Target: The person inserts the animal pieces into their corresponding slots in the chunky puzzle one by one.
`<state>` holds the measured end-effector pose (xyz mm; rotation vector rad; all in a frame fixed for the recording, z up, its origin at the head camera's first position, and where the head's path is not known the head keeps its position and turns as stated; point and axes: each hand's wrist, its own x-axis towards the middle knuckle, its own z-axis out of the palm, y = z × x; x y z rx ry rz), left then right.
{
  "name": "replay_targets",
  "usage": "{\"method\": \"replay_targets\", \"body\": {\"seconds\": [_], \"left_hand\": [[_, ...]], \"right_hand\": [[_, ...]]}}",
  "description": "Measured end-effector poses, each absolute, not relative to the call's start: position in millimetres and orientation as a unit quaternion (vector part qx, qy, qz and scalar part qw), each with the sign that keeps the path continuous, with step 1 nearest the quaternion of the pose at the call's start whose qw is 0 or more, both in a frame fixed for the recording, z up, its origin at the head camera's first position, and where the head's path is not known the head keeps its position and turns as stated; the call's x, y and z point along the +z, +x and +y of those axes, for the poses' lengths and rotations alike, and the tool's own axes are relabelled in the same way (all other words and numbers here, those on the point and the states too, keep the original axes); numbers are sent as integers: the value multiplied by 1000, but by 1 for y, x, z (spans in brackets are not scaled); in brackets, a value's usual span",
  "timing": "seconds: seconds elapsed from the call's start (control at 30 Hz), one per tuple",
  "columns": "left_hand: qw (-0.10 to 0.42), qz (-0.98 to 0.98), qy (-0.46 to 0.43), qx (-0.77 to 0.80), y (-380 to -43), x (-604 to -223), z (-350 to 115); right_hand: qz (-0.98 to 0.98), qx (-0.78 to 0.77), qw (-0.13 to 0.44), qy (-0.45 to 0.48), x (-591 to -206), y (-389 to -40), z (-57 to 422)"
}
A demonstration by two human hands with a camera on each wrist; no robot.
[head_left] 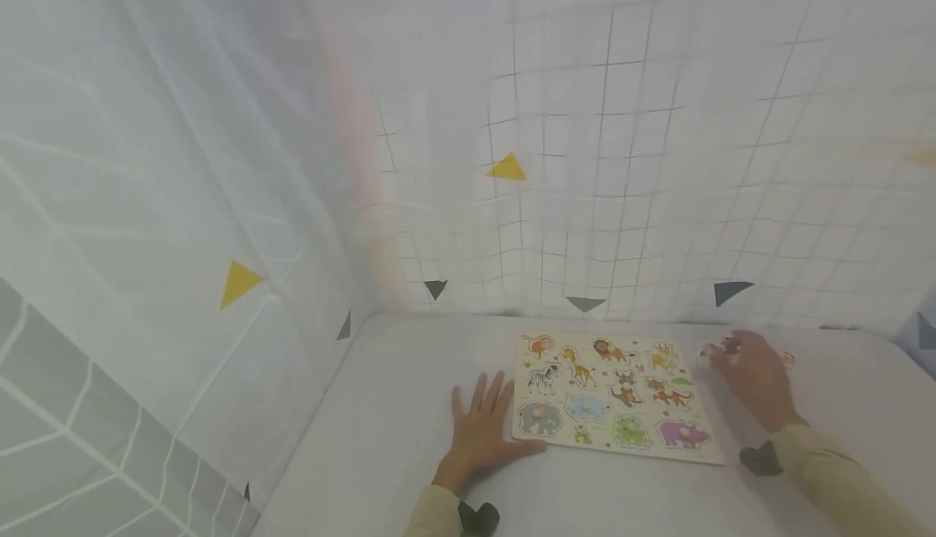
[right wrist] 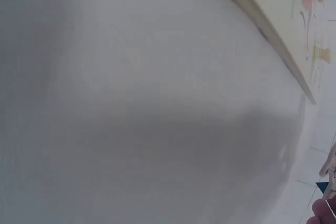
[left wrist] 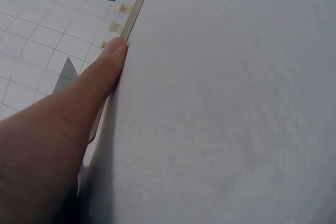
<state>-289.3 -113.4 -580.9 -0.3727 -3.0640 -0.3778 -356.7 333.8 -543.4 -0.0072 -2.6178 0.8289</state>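
A wooden animal puzzle board (head_left: 708,454) lies flat on the white-covered table, with knobbed pieces such as a purple hippo (head_left: 683,435) and a grey elephant (head_left: 539,419) in it. My left hand (head_left: 478,431) rests spread out at the board's left front corner. Its thumb (left wrist: 100,72) presses along the front edge in the left wrist view. Beyond the board's right edge, my right hand (head_left: 753,378) has bent fingers. At the lower right of the right wrist view, its fingertips (right wrist: 321,211) pinch a pale-edged puzzle piece (right wrist: 329,169); the picture on it is hidden.
A small reddish item (head_left: 787,358) shows just past the right hand. White cloth (head_left: 585,114) with grid lines and triangles hangs behind the table, and another cloth wall (head_left: 219,196) stands at the left. Piece knobs (left wrist: 123,9) stick up from the board.
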Motion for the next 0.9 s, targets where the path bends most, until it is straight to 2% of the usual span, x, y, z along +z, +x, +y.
{"method": "replay_targets", "body": {"seconds": [0.9], "left_hand": [[10, -985, -120, -123, -287, -577, -113]], "right_hand": [[-943, 281, 173, 33, -537, -360, 293]]}}
